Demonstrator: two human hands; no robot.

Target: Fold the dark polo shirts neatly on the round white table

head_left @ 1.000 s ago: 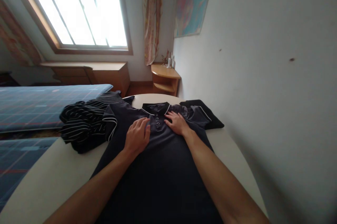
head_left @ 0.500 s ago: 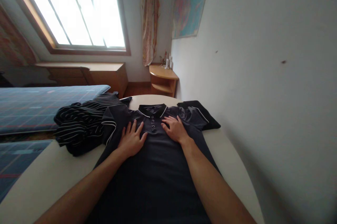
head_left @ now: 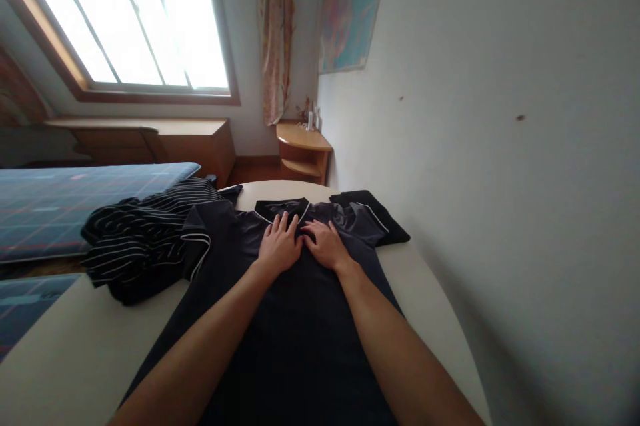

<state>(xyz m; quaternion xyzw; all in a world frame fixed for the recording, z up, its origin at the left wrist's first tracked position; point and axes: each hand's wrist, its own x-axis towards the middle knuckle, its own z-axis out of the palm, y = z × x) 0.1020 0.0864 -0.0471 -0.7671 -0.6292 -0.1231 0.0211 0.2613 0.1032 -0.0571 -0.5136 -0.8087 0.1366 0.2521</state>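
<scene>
A dark polo shirt (head_left: 300, 319) lies face up on the pale table, its collar at the far end and its short sleeves, edged in white, spread to both sides. My left hand (head_left: 281, 244) rests on the upper chest just below the collar, fingers stretched out and covering the button placket. Close beside it, my right hand (head_left: 326, 246) lies on the chest to the right of the placket, fingers extended and slightly bent. The two thumbs nearly meet. Neither hand grips the cloth.
A heap of black-and-white striped clothing (head_left: 135, 233) sits left of the shirt. Folded black cloth (head_left: 397, 226) lies under the right sleeve. The round table (head_left: 440, 319) stands near a white wall (head_left: 500, 213). Beyond are a blue checked mattress (head_left: 90, 206) and a corner shelf (head_left: 305, 139).
My left hand has slid right and slightly farther up the shirt, from the left chest to the placket beside my right hand. The view has turned slightly right.
</scene>
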